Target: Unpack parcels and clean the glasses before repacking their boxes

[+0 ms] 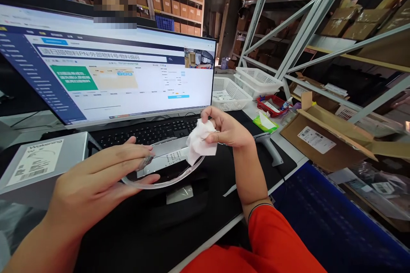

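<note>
Hands meet over a clear reel [166, 177] at desk centre. Left hand [96, 183] pinches the reel's near-left rim between thumb and fingers, holding it flat just above the black mat [192, 217]. Right hand [229, 130] is closed round a white wipe [200, 140], pressing it on the reel's far-right rim. Step in hand looks like wiping the rim; probably mid-pass, though the reel is see-through and its far edge is hard to trace. Next move calls for the left grip to stay firm and turn the reel so the wipe reaches fresh rim, with light pressure since the plastic looks thin and may flex. A labelled strip [169, 160] shows under the reel. Behind it sits a keyboard [150, 130], then a monitor [105, 72] showing a form. A grey box [41, 164] with a label lies left. Right of the hand a scanner [270, 147] rests on the mat, a green pack [265, 123] beyond it, white baskets [246, 83] further back, and an open carton [326, 138] at the right edge.
</note>
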{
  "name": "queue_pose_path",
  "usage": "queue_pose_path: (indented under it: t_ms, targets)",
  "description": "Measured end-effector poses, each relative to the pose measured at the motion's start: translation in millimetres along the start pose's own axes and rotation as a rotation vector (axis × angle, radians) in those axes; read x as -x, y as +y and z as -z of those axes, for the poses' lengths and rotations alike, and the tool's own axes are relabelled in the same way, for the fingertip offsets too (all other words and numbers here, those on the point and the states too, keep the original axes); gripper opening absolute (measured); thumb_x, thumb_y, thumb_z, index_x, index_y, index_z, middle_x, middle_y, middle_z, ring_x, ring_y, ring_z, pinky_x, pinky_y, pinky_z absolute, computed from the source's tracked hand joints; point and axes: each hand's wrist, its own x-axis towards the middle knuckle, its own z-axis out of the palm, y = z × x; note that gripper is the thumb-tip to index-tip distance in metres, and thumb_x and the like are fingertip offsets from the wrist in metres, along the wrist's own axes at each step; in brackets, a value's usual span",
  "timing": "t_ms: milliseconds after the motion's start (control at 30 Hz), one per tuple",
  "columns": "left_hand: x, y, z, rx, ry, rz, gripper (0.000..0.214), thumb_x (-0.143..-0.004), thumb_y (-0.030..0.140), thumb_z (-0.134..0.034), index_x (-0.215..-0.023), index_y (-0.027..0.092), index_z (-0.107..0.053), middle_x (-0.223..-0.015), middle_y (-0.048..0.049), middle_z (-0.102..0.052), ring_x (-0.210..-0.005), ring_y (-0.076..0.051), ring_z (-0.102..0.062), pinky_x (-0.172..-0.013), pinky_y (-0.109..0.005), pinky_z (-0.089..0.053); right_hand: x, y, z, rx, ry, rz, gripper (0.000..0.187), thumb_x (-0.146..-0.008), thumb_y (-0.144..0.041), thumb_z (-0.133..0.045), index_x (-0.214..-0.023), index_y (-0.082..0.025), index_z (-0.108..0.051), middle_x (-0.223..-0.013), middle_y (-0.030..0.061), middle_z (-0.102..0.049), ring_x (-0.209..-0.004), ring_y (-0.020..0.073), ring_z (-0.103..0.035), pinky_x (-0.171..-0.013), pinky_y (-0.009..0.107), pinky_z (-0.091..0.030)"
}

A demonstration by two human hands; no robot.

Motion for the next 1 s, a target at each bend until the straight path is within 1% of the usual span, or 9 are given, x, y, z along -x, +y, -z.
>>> queue_pose_path:
  t_ms: [133,233,300,367,500,567,733,900,1000]
  targets:
    - [5,4,2.6,0.022,-0.066,0.069,0.047,-0.098,0.013,-0.072,-0.141,0.032,-0.071,-0.132,-0.0034,-0.08,-0.12,-0.021,-0.078,-0.128,-0.049,-0.056,0,1,-6,0.036,-0.066,-0.016,0.055,-0.084,-0.051,-0.092,-0.106,-0.026,-0.049,-0.074,-0.0081,-0.053,-0.06,0.0109,-0.049,-0.056,0.022,-0.04]
    - [7,1,2.9,-0.026,-0.042,0.034,0.053,-0.102,0.018,-0.069,-0.152,0.036,-0.065,-0.134,-0.0017,-0.079,-0.123,-0.02,-0.077,-0.128,-0.047,-0.056,-2,4,-10,0.102,-0.092,0.014,0.047,-0.088,-0.051,-0.089,-0.098,-0.025,-0.051,-0.074,-0.0087,-0.043,-0.06,0.01,-0.04,-0.056,0.022,-0.033]
    - [6,-2,3.5,-0.058,-0.053,0.002,0.052,-0.104,0.022,-0.068,-0.155,0.035,-0.064,-0.134,-0.0021,-0.079,-0.123,-0.02,-0.077,-0.127,-0.045,-0.056,-4,5,-12,0.133,-0.134,0.049,0.045,-0.091,-0.051,-0.087,-0.092,-0.023,-0.051,-0.078,-0.0068,-0.045,-0.065,0.0103,-0.041,-0.059,0.024,-0.033]
    - [3,-4,3.3,-0.104,-0.118,-0.057,0.047,-0.105,0.024,-0.066,-0.152,0.029,-0.065,-0.131,-0.0035,-0.08,-0.121,-0.02,-0.078,-0.13,-0.042,-0.053,-7,5,-16,0.176,-0.216,0.075,0.046,-0.091,-0.051,-0.088,-0.087,-0.022,-0.053,-0.082,-0.005,-0.049,-0.07,0.0112,-0.042,-0.064,0.025,-0.034]
    - [-5,5,-6.6,-0.22,-0.203,-0.209,0.023,-0.11,0.024,-0.056,-0.123,0.02,-0.074,-0.119,-0.0032,-0.083,-0.114,-0.017,-0.079,-0.133,-0.035,-0.045,-14,8,-37,0.31,-0.335,0.069,0.046,-0.089,-0.048,-0.088,-0.079,-0.021,-0.052,-0.077,-0.0056,-0.049,-0.073,0.0121,-0.04,-0.069,0.026,-0.031]
    - [-7,11,-14.6,-0.247,-0.186,-0.227,0.021,-0.109,0.018,-0.053,-0.114,0.019,-0.073,-0.115,-0.0046,-0.082,-0.114,-0.018,-0.078,-0.131,-0.038,-0.049,-17,13,-54,0.341,-0.304,0.038,0.046,-0.089,-0.048,-0.086,-0.075,-0.021,-0.051,-0.073,-0.0065,-0.047,-0.071,0.0121,-0.038,-0.068,0.027,-0.03]
    - [-7,8,-15.3,-0.337,-0.143,-0.226,0.019,-0.107,0.012,-0.053,-0.108,0.016,-0.072,-0.11,-0.0082,-0.081,-0.111,-0.021,-0.079,-0.125,-0.042,-0.056,-18,24,-73,0.376,0.04,-0.013,0.047,-0.088,-0.055,-0.084,-0.076,-0.022,-0.052,-0.075,-0.0053,-0.051,-0.071,0.0127,-0.042,-0.069,0.027,-0.032]
    - [-7,3,-4.9,-0.295,-0.112,-0.155,0.017,-0.104,0.017,-0.064,-0.119,0.02,-0.072,-0.115,-0.0045,-0.082,-0.111,-0.02,-0.079,-0.124,-0.042,-0.058,-19,19,-56,0.311,-0.196,-0.033,0.054,-0.081,-0.054,-0.091,-0.069,-0.022,-0.049,-0.069,-0.0065,-0.048,-0.069,0.0121,-0.04,-0.068,0.027,-0.032]
    - [-13,6,-10.4,-0.262,-0.082,-0.176,0.019,-0.106,0.014,-0.056,-0.101,0.022,-0.073,-0.1,-0.0028,-0.082,-0.097,-0.018,-0.081,-0.115,-0.038,-0.064,-21,21,-64,0.334,-0.13,-0.029,0.051,-0.083,-0.052,-0.09,-0.07,-0.021,-0.051,-0.071,-0.0055,-0.051,-0.07,0.0125,-0.042,-0.068,0.027,-0.032]
